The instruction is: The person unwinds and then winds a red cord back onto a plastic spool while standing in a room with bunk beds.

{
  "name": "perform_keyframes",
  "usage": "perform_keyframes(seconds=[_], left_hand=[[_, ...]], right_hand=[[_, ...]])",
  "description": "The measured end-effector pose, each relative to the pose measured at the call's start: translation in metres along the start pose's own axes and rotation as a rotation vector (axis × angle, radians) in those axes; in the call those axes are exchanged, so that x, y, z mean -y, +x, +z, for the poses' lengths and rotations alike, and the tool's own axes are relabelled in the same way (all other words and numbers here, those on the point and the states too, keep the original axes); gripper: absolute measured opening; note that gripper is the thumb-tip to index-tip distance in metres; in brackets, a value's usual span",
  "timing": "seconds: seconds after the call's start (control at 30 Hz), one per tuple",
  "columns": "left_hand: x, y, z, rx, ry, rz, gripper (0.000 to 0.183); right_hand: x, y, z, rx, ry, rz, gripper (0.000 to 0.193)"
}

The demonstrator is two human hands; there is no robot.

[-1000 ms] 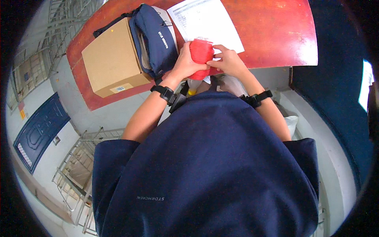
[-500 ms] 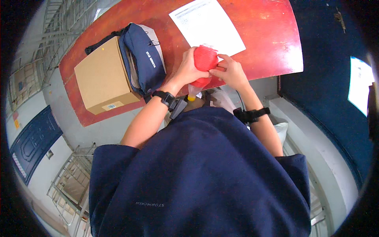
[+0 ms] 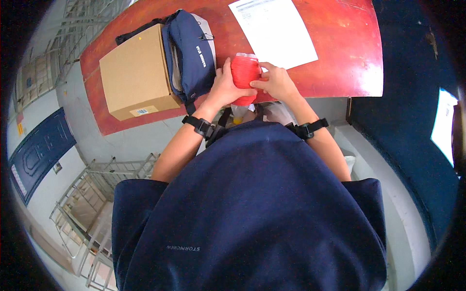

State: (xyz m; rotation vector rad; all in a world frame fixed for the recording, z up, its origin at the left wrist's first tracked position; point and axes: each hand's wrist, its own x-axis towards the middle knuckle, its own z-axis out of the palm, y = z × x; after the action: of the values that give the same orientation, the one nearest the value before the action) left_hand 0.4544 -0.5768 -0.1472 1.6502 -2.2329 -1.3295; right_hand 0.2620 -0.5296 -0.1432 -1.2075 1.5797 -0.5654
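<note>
The left hand (image 3: pixel 224 88) is gripping the red cord (image 3: pixel 245 73) wrapped around a clear bottle (image 3: pixel 239 111), at the worktop (image 3: pixel 347 58)'s near edge. The right hand (image 3: pixel 278 83)'s fingers are touching the cord's right side (whether they are pinching a strand, I cannot tell). Good handling probably means the left is steadying the bottle while the right is keeping turns snug.

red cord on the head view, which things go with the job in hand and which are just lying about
In use:
red cord, wound round
clear bottle
left hand
right hand

Apparently just lying about:
cardboard box
navy bag
paper sheet
</note>
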Motion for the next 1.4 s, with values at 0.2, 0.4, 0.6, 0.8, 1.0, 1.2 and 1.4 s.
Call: perform_keyframes(seconds=[0.2,0.4,0.6,0.8,1.0,1.2,1.4], left_hand=[[-0.002,0.008,-0.003,0.028,-0.089,-0.048,0.122],[0.017,0.014,0.002,0.073,-0.429,0.107,0.098],[0.003,0.006,-0.014,0.207,-0.452,-0.07,0.106],[0.028,-0.021,-0.034,0.228,-0.379,0.021,0.103],[0.068,-0.058,-0.035,0.349,-0.333,-0.128,0.088],[0.039,-0.036,-0.022,-0.021,-0.138,0.163,0.102],[0.004,-0.011,-0.005,-0.09,-0.006,0.147,0.125]], right_hand=[[0.006,0.002,-0.002,0.029,0.054,0.018,0.057],[-0.006,0.005,-0.003,0.036,0.091,-0.08,0.059],[0.002,0.002,0.0,0.002,0.042,-0.06,0.058],[0.007,0.0,-0.003,0.018,0.108,0.041,0.057],[0.001,-0.003,0.007,-0.065,0.037,-0.014,0.058],[0.006,-0.001,0.014,-0.106,-0.024,-0.028,0.058],[0.024,-0.003,0.019,-0.148,-0.103,-0.039,0.065]])
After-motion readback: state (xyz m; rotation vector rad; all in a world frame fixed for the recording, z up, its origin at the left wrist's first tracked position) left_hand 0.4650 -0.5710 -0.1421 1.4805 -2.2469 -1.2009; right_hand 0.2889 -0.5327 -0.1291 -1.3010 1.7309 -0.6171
